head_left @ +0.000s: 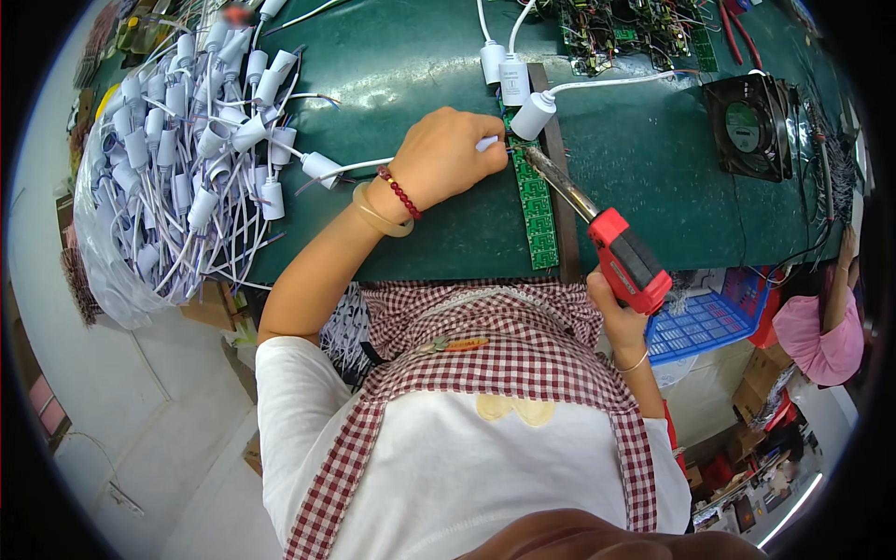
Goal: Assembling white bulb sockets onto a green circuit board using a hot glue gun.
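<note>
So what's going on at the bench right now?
A person is working over a narrow green circuit board strip. Their right hand grips a red soldering gun, its tip close to the upper part of the strip. Their left hand appears to pinch a white cable near that tip; whether it is joined is too small to tell. Three white sockets sit around the strip's far end, and a pile of similar sockets lies on the left.
</note>
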A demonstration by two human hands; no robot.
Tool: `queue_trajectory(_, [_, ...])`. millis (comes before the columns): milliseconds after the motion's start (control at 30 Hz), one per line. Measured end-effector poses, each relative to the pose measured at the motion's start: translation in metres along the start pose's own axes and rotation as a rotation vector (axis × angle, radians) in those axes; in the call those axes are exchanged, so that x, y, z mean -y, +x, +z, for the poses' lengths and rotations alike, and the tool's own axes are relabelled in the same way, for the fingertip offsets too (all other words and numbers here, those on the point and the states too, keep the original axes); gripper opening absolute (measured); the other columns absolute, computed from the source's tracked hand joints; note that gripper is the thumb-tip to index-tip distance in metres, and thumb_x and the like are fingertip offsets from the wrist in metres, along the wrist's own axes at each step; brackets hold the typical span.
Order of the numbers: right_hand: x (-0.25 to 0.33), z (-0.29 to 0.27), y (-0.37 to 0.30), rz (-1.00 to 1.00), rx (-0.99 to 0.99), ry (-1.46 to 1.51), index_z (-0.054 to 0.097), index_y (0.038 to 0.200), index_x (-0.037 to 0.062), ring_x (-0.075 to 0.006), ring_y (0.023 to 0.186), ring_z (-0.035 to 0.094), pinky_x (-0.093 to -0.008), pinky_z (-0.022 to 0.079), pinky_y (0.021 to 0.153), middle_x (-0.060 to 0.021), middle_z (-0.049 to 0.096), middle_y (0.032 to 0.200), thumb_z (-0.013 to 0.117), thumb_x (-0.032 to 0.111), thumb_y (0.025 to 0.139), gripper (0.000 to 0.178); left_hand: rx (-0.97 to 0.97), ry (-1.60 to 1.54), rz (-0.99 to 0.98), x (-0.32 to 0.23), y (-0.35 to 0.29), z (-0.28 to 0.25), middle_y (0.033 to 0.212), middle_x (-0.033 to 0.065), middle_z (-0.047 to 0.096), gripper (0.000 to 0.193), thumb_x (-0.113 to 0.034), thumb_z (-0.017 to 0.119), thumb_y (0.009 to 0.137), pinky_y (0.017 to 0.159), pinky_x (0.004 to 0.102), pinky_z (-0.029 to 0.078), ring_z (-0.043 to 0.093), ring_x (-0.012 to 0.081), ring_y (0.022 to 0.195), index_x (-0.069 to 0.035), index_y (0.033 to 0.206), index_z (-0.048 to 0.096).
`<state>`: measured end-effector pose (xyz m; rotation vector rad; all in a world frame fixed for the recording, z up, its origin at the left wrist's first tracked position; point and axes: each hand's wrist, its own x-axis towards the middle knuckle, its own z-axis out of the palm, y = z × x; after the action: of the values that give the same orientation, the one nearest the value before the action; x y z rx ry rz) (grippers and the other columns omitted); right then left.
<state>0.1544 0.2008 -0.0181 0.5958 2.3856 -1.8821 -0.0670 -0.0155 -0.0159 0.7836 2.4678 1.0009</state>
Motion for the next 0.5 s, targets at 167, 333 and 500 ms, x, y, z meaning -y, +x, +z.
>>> queue_trajectory(167, [0.0041, 0.0012, -0.0015, -0.018, -0.025, -0.016, 0.064, 0.092, 0.0026, -0.0118, 0.068, 0.056, -0.0279, 0.045, 0.06, -0.003, 0.06, 0.08, 0.073, 0.008, 0.078, 0.017, 0.013, -0.016, -0.019, 0.0016, 0.0014, 0.0001, 0.058, 0.0174, 0.055, 0.018, -0.019, 0.057, 0.077, 0.055, 0.0397, 0.045, 0.055, 0.0344, 0.052, -0.004, 0.08, 0.066])
queue_trajectory(333, [0.0068, 0.0024, 0.0008, -0.061, -0.037, -0.05, 0.064, 0.091, 0.0027, -0.0131, 0.065, 0.056, -0.0272, 0.044, 0.057, -0.0052, 0.059, 0.081, 0.073, 0.007, 0.077, 0.017, 0.018, -0.032, -0.032, 0.0, 0.0014, -0.0004, 0.057, 0.0159, 0.056, 0.018, -0.019, 0.056, 0.077, 0.054, 0.0392, 0.045, 0.055, 0.0329, 0.051, -0.004, 0.079, 0.065])
queue_trajectory(500, [-0.0024, 0.003, -0.0026, -0.084, 0.009, -0.121, 0.064, 0.091, 0.0033, -0.0151, 0.061, 0.055, -0.028, 0.044, 0.055, -0.0057, 0.057, 0.078, 0.073, 0.007, 0.076, 0.018, -0.005, -0.017, -0.019, 0.0026, 0.001, 0.0021, 0.056, 0.0158, 0.056, 0.018, -0.019, 0.056, 0.077, 0.054, 0.0396, 0.045, 0.056, 0.0332, 0.051, -0.004, 0.077, 0.065])
